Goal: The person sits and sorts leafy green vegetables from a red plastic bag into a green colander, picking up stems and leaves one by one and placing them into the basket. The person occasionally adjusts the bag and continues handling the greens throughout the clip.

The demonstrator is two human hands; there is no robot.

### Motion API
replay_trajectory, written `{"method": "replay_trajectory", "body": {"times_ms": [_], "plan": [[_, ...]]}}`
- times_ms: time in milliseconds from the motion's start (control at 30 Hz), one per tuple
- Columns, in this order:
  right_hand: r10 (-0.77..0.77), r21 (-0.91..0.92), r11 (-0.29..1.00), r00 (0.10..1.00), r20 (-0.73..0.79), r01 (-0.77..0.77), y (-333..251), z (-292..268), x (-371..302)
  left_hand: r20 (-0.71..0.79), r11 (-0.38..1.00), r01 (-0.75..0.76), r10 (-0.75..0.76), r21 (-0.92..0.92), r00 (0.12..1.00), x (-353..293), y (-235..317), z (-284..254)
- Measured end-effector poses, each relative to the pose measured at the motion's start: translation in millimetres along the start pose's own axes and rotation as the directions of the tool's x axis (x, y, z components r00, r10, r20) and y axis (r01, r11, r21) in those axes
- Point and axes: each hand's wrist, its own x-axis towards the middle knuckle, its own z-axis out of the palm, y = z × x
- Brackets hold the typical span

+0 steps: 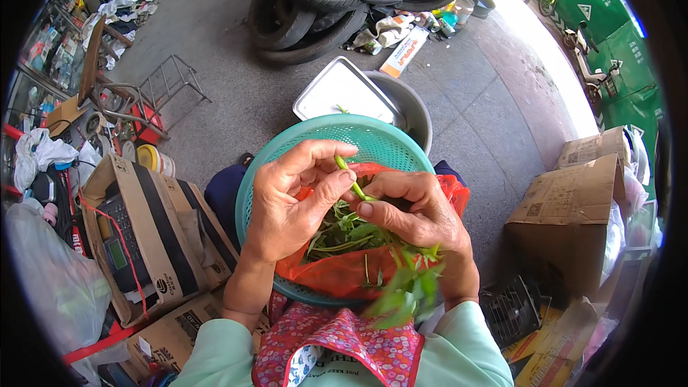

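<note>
The leafy stem [357, 190] is up between the two hands, above the teal basket [247, 208] and the orange-red bag [330, 276] lying open inside it, with its bare end pointing up and away and its leaves [407, 292] hanging below the right hand [419, 213], over the near rim. The left hand [292, 197] is nearly closed at the tips, its thumb and fingertips around the upper end of the stem, the rest of its fingers loosely bent; the right hand has thumb and forefinger brought together on the stem lower down, while its other fingers are curled under and whether they press on anything cannot be told. The stem looks light, smooth and fairly crisp, so it should hold straight over a short span but probably snaps or bruises if bent sharply, and it may slip a little if its skin is damp, which does not show. The leaves look thin and limp, likely to tear or crush under a hard squeeze, so the firm bare stalk seems the better place to take hold, with a light pinch of the finger pads on either side of a chosen point. The loose greens [344, 233] in the bag look tangled, so a single stalk is probably best lifted by its thicker end
</note>
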Motion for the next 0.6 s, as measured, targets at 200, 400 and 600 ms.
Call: {"method": "replay_trajectory", "body": {"times_ms": [200, 400, 600], "plan": [[0.033, -0.045, 0.998, 0.996, -0.078, -0.037, 4, 3, -2, 0.014, 0.998, 0.052, -0.053, 0.033, 0.999, 6, -4, -7], [-0.191, -0.352, 0.916, 0.981, 0.043, 0.194, 2, 7, -1, 0.108, 0.898, -0.158, 0.124, 0.410, 0.986, 2, 3, 2], [-0.191, -0.370, 0.911, 0.982, 0.010, 0.181, -3, 13, -6, 0.024, 0.820, -0.199, 0.221, 0.537, 0.975, -10, 16, 15]]}}
